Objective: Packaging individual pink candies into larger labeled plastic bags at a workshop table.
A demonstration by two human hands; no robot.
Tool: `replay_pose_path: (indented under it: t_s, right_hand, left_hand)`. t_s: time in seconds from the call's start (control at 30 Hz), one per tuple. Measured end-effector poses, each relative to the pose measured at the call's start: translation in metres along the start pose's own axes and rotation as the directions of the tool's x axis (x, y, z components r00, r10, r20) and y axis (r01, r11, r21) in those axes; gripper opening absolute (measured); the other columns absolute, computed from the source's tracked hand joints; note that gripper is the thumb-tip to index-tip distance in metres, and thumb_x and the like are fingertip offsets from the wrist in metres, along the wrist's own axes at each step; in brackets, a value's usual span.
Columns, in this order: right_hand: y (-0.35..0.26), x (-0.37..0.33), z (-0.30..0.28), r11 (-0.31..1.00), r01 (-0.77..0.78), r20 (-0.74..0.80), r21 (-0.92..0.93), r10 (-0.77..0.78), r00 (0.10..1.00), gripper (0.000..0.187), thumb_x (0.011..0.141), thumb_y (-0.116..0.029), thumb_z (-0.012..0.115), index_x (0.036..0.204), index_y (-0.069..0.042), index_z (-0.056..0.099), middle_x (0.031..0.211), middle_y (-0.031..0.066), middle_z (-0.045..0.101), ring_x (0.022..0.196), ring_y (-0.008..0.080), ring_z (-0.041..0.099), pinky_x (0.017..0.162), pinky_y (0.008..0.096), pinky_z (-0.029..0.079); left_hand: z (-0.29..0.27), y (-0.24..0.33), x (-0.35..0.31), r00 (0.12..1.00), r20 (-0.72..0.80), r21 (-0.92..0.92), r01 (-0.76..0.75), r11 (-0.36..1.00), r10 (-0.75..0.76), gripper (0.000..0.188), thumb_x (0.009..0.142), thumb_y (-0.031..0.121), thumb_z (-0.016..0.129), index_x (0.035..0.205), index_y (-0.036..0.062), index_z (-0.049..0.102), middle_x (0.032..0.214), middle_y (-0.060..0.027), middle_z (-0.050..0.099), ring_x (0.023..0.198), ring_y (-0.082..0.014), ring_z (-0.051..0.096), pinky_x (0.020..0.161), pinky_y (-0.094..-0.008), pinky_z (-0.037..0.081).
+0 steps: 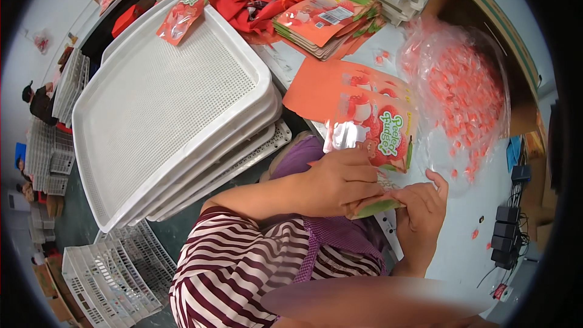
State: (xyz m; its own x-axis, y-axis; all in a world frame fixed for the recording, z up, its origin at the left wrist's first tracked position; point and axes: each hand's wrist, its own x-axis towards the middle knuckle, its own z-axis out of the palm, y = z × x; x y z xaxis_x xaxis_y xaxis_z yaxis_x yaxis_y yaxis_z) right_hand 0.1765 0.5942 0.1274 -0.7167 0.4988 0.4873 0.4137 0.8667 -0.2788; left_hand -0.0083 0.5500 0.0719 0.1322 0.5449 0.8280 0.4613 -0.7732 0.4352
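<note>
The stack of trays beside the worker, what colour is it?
White, with perforated mesh bottoms; the stack of trays shows in the head view.

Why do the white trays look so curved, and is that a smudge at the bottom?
In the head view, the fisheye lens bends the stacked white trays toward the dark round rim; a soft blurred patch sits along the lower edge, below the hands. Light is even and shadows faint. The clear bag of sweets shows pale glare, as does the pouch the hands hold.

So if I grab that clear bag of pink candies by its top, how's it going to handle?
The bag would probably sag and shift, since its thin clear film is crumpled and the candies are loose inside. It looks well filled, so likely heavyish. Stray candies on the table suggest it could spill.
</note>
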Motion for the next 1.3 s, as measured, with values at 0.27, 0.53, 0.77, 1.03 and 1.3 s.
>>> replay_pose_path:
  t_s: [0.27, 0.53, 0.77, 1.03, 1.3]
  right_hand:
    - [0.001, 0.004, 0.009, 0.992, -0.007, 0.023, 0.129, 0.004, 1.0, 0.021, 0.059, 0.009, 0.06, 0.076, -0.004, 0.059, 0.066, 0.0061, 0.052, 0.063, 0.0216, 0.052, 0.089, 0.0465, 0.041]
    - [0.016, -0.012, 0.007, 0.959, -0.127, -0.064, 0.252, 0.148, 0.987, 0.02, 0.062, 0.01, 0.063, 0.077, -0.002, 0.059, 0.073, 0.0098, 0.057, 0.07, 0.027, 0.057, 0.068, 0.0358, 0.048]
    - [0.026, -0.008, -0.001, 0.952, -0.034, -0.219, 0.304, 0.105, 0.97, 0.02, 0.061, 0.008, 0.064, 0.078, 0.0, 0.058, 0.072, 0.0102, 0.056, 0.069, 0.0262, 0.058, 0.062, 0.0334, 0.047]
    - [0.039, 0.001, 0.007, 0.907, -0.1, -0.227, 0.41, 0.207, 0.952, 0.034, 0.075, -0.014, 0.07, 0.102, 0.002, 0.056, 0.1, 0.0142, 0.059, 0.094, 0.025, 0.055, 0.086, 0.0337, 0.042]
    - [0.034, -0.007, 0.021, 0.892, -0.046, -0.162, 0.449, 0.133, 0.978, 0.03, 0.069, -0.008, 0.072, 0.096, -0.001, 0.06, 0.1, 0.0129, 0.061, 0.091, 0.0294, 0.057, 0.079, 0.0354, 0.045]
  left_hand:
    - [-0.011, 0.002, -0.003, 0.993, 0.114, 0.028, 0.005, 1.0, -0.009, 0.023, 0.066, 0.011, 0.073, 0.086, 0.0024, 0.065, 0.078, -0.008, 0.06, 0.062, -0.0229, 0.057, 0.063, -0.0339, 0.05]
    - [-0.029, -0.001, 0.0, 0.977, 0.102, -0.049, 0.19, 0.98, -0.185, 0.036, 0.066, 0.011, 0.077, 0.099, 0.0039, 0.066, 0.078, -0.0076, 0.061, 0.065, -0.0231, 0.055, 0.06, -0.033, 0.045]
    - [-0.037, 0.001, -0.03, 0.617, 0.653, -0.149, 0.673, 0.725, -0.439, 0.075, 0.08, 0.017, 0.068, 0.142, 0.0073, 0.027, 0.093, -0.0153, 0.064, 0.077, -0.0257, 0.062, 0.067, -0.0351, 0.05]
    - [-0.11, 0.055, 0.007, 0.561, -0.249, 0.055, 0.822, 0.566, -0.79, 0.029, 0.093, 0.013, 0.052, 0.116, -0.0041, 0.049, 0.084, -0.0042, 0.061, 0.07, -0.014, 0.06, 0.059, -0.0267, 0.048]
    - [-0.183, -0.032, 0.004, 0.503, -0.43, 0.653, 0.747, 0.126, -0.75, 0.066, 0.092, 0.019, 0.045, 0.144, 0.005, 0.007, 0.1, -0.034, 0.057, 0.09, -0.0416, 0.062, 0.08, -0.0412, 0.048]
